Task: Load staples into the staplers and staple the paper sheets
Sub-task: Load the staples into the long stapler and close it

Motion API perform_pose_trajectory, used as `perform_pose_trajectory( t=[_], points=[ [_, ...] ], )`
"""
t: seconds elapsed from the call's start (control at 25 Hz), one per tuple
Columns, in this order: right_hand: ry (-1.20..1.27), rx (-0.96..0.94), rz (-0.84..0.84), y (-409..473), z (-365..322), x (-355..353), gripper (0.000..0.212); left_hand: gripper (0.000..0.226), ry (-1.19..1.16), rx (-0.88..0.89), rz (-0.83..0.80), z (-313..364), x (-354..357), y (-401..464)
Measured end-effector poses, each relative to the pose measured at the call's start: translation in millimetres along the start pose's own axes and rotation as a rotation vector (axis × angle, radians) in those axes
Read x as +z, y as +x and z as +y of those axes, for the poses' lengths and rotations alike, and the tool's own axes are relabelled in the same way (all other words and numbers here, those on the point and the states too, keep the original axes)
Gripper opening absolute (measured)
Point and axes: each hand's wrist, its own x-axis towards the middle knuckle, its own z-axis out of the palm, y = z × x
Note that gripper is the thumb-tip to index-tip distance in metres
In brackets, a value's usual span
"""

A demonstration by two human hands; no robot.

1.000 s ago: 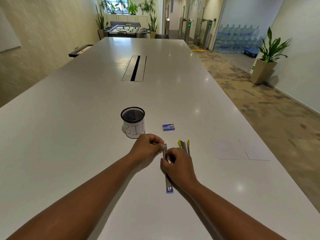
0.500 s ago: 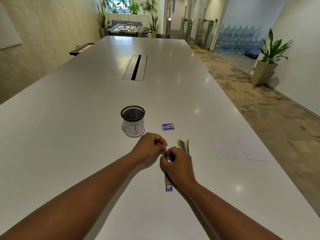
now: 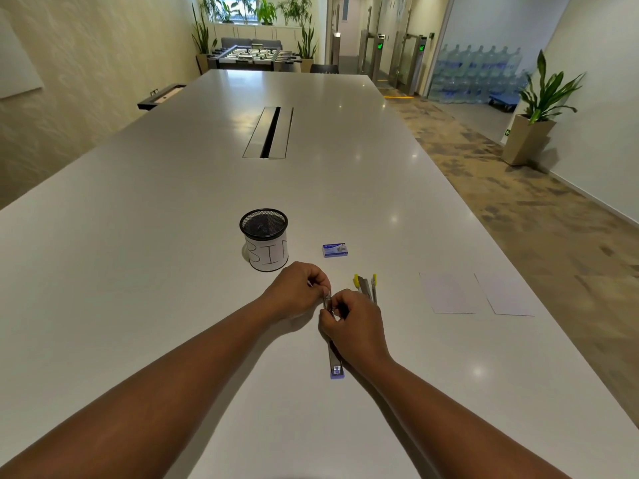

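Observation:
A purple stapler (image 3: 335,364) lies opened flat on the white table (image 3: 138,271), its long axis pointing away from me. My left hand (image 3: 297,293) and my right hand (image 3: 352,323) meet over its far end, fingers curled and pinching at the metal magazine there. Whether a staple strip is between the fingers is hidden. A yellow stapler (image 3: 366,286) lies opened just right of my hands. The small blue staple box (image 3: 334,249) sits beyond them. Two white paper sheets (image 3: 449,293) lie to the right.
A black mesh cup labelled BIN (image 3: 264,238) stands just beyond my left hand. A cable slot (image 3: 269,131) runs down the table's middle. The table's right edge drops to a carpeted floor with a potted plant (image 3: 536,115).
Both hands have stayed over the purple stapler's far end, with only small finger shifts; the right hand has edged slightly closer to the left.

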Motion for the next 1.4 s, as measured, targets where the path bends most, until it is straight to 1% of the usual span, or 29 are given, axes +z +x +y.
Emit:
perform_pose_trajectory(
  t=[0.24,0.44,0.6,0.84,1.16,1.4],
  points=[
    [-0.011,-0.007,-0.001,0.2,-0.3,-0.4,0.018,0.013,0.013,0.017,0.020,-2.0,2.0,-0.1],
    [-0.008,-0.009,0.000,-0.5,-1.4,-1.6,0.019,0.012,0.034,0.061,-0.031,-4.1,-3.0,2.0],
    [-0.009,-0.008,0.001,-0.6,-0.5,-1.4,0.018,0.014,0.097,0.068,-0.066,-4.2,-4.5,4.6],
    [-0.003,-0.007,0.005,0.5,0.5,0.2,0.018,0.010,0.121,0.072,-0.039,-3.3,-3.5,7.2],
    [-0.002,-0.004,-0.002,0.1,-0.4,-1.0,0.018,0.022,0.033,0.048,0.007,1.0,0.8,-0.8],
    [0.003,0.009,-0.003,0.0,-0.1,-1.2,0.016,0.025,0.041,0.046,0.019,4.8,0.7,-0.5]
  ],
)
